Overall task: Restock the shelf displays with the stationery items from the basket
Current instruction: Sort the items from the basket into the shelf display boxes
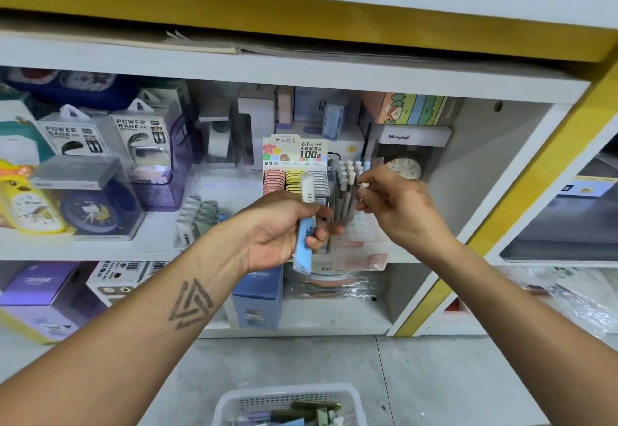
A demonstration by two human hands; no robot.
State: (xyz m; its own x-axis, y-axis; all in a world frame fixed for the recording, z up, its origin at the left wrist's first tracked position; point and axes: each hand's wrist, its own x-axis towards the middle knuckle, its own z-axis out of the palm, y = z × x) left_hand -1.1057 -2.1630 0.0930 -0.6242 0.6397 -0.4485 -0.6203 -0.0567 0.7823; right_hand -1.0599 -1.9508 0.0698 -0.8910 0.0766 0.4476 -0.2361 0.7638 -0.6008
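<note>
Before the pen display (346, 191) on the middle shelf (234, 248), the left hand (284, 228) curls round a bundle of packaged blue and white pens (305, 225), held upright just left of the display. The right hand (398, 205) pinches one small white-tipped item (364, 185) beside the display's standing pens. Below both hands, well beneath the display, the white basket (291, 399) on the floor holds more stationery.
</note>
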